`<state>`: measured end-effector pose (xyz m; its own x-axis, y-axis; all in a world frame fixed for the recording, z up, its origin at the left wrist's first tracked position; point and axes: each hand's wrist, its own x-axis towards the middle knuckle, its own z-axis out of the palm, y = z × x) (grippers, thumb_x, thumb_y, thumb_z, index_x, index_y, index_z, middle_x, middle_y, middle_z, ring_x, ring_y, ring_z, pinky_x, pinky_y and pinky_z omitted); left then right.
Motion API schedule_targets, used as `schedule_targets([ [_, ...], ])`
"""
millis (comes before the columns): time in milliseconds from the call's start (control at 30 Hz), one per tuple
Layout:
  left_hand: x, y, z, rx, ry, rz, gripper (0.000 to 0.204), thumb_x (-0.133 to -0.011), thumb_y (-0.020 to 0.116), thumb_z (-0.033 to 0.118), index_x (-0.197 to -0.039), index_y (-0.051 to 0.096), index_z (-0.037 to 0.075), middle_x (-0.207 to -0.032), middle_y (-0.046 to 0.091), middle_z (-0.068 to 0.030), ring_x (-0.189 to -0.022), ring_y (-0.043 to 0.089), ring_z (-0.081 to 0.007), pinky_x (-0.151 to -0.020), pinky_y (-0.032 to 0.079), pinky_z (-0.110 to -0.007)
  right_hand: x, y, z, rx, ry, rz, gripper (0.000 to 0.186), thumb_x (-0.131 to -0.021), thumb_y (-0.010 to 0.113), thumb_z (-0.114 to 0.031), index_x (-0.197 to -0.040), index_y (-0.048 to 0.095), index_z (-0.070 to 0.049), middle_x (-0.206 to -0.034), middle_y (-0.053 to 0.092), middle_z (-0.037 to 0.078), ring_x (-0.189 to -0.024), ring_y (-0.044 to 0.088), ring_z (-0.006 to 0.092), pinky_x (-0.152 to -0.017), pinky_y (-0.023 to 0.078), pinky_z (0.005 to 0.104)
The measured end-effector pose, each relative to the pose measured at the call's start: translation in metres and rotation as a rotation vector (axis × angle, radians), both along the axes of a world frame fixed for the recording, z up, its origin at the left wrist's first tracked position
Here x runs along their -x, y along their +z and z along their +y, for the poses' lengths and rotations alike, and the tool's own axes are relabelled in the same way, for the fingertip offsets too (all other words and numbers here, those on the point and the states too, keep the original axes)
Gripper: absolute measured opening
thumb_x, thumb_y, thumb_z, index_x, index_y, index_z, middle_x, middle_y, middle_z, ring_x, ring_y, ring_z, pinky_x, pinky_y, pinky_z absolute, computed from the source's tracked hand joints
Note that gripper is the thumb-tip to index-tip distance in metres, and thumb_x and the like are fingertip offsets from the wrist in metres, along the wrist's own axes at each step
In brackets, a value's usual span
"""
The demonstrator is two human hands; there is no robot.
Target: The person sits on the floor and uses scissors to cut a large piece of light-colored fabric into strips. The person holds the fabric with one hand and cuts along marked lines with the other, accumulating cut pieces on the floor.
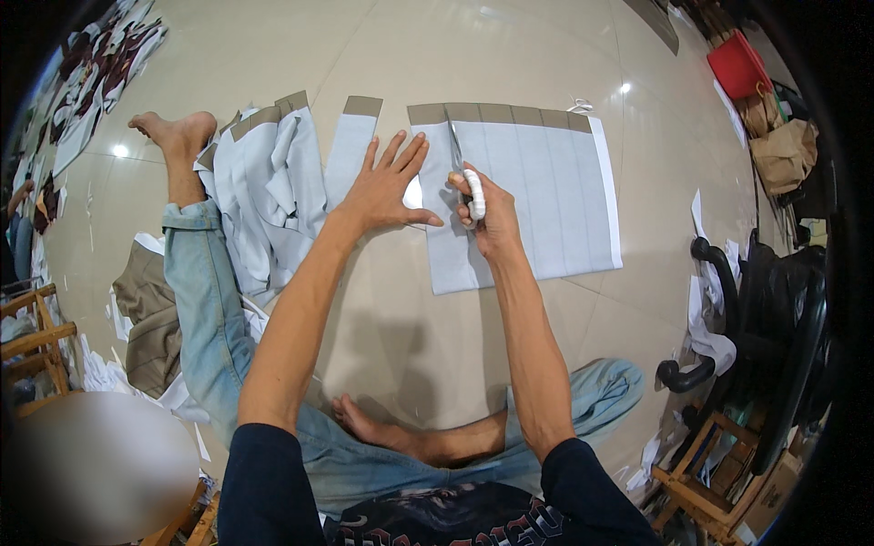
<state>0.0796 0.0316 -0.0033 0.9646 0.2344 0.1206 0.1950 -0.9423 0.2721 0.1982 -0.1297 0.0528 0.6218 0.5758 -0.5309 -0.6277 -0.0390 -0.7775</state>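
Observation:
A wide pale-blue fabric piece with a brown band along its far edge and faint parallel lines lies flat on the floor. My right hand grips scissors with white-wrapped handles, their blades pointing away from me over the left part of this fabric, close to its brown band. Spread flat, my left hand rests at the fabric's left edge, fingers apart. Just left of that hand lies a narrow strip of the same cloth, partly covered by the hand and arm. A crumpled pile of similar strips sits farther left.
My bare legs and jeans frame the near and left side. Brown folded cloth lies beyond my left leg. At right stand a black chair, a wooden stool, a paper bag and a red container. Scraps heap far left.

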Motion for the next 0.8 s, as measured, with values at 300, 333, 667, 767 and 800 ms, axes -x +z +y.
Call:
schedule_targets([
  [300, 0.001, 0.006, -0.001, 0.012, 0.008, 0.026, 0.133, -0.062, 0.055, 0.093, -0.156, 0.025, 0.004, -0.164, 0.023, -0.0088, -0.152, 0.014, -0.0315, -0.124, 0.006, -0.056, -0.008, 0.003, 0.017, -0.003, 0.01, -0.026, 0.058, -0.082, 0.079, -0.011, -0.133, 0.058, 0.005, -0.085, 0.067, 0.006, -0.05, 0.05, 0.0096, -0.044, 0.033, 0.0232],
  [333, 0.002, 0.007, -0.001, 0.02, 0.004, 0.031, 0.132, -0.063, 0.057, 0.091, -0.157, 0.023, 0.005, -0.165, 0.021, -0.0085, -0.152, 0.013, -0.0319, -0.123, 0.006, -0.057, -0.009, 0.001, 0.018, 0.016, 0.029, -0.043, 0.058, -0.082, 0.079, -0.012, -0.133, 0.058, 0.005, -0.085, 0.067, 0.006, -0.05, 0.05, 0.0095, -0.044, 0.033, 0.0231],
  [667, 0.015, 0.021, 0.012, -0.084, -0.053, 0.152, 0.134, -0.062, 0.058, 0.09, -0.157, 0.021, 0.004, -0.165, 0.021, -0.0091, -0.153, 0.011, -0.0326, -0.123, 0.003, -0.058, 0.001, 0.022, -0.046, -0.131, 0.12, -0.117, 0.054, -0.093, 0.066, -0.014, -0.14, 0.05, 0.006, -0.09, 0.068, 0.007, -0.054, 0.049, 0.008, -0.045, 0.036, 0.0235],
  [767, 0.047, 0.034, 0.052, -0.221, -0.1, 0.285, 0.134, -0.061, 0.057, 0.091, -0.157, 0.023, 0.004, -0.165, 0.022, -0.0097, -0.154, 0.009, -0.0324, -0.124, 0.002, -0.056, 0.024, 0.039, -0.124, -0.025, 0.178, -0.139, 0.048, -0.096, 0.057, -0.01, -0.142, 0.049, 0.003, -0.099, 0.069, 0.012, -0.055, 0.046, 0.0074, -0.043, 0.037, 0.0216],
  [800, 0.059, 0.04, 0.068, -0.269, -0.119, 0.336, 0.134, -0.061, 0.058, 0.09, -0.157, 0.023, 0.004, -0.165, 0.022, -0.01, -0.154, 0.009, -0.0325, -0.124, 0.002, -0.055, 0.031, 0.039, -0.154, -0.023, 0.165, -0.121, 0.045, -0.098, 0.054, -0.009, -0.142, 0.051, 0.001, -0.101, 0.068, 0.013, -0.055, 0.046, 0.0073, -0.042, 0.036, 0.0205],
])
